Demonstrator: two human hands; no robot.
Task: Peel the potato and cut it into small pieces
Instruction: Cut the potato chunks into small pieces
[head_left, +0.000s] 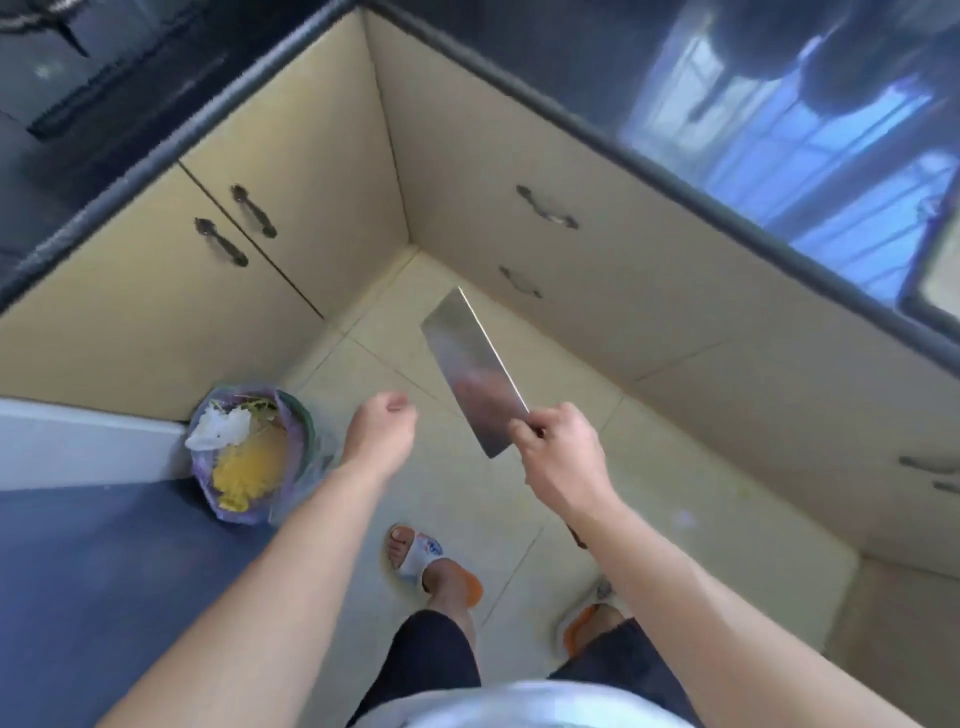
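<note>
Wrapped round the handle, my right hand (558, 454) holds the cleaver (475, 371) in its grip, blade slanting up and away to the far left, flat face toward me. Left hand (382, 434) hangs loosely curled, holding nothing, just left of the blade. No potato is in view; I judge it lies on the dark worktop (597, 98) on the far right, so my knife hand is nearer. Bin (254, 449) stands near left on the floor.
</note>
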